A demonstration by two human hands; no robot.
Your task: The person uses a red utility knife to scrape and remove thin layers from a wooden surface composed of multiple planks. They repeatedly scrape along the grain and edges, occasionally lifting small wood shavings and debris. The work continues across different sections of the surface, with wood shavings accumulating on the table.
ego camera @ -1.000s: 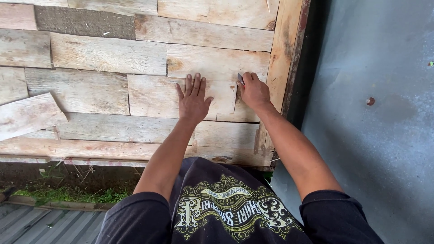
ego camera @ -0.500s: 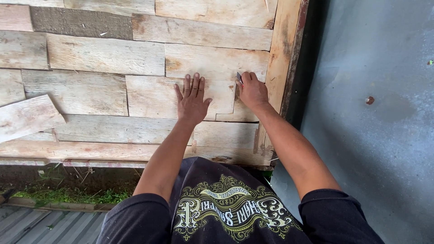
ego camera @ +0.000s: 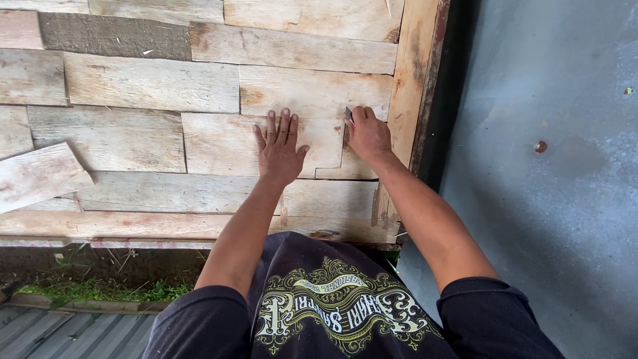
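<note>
The left hand (ego camera: pixel 279 149) lay flat, fingers spread and palm down, on a pale notched board (ego camera: pixel 219 143) in the middle of a surface made of rough wooden boards (ego camera: pixel 153 83). Its grip was open, pressing rather than pinching. Just to its right, apart from it, the right hand (ego camera: pixel 369 136) was curled with its grip pressed together on a small dark flat tool (ego camera: pixel 347 114), of which only a corner showed above the fingers; what kind of tool it was could not be told. The tool's tip sat at the seam where the notched board met the board above it, near the upright wooden frame piece (ego camera: pixel 409 86) along the right edge. A loose short plank (ego camera: pixel 40 176) lay tilted on the boards at the far left, well apart from both hands. To the right of the frame ran a grey concrete floor (ego camera: pixel 551 199). Below the boards showed a strip of grass (ego camera: pixel 100 289) and some corrugated metal sheet (ego camera: pixel 60 332)
</note>
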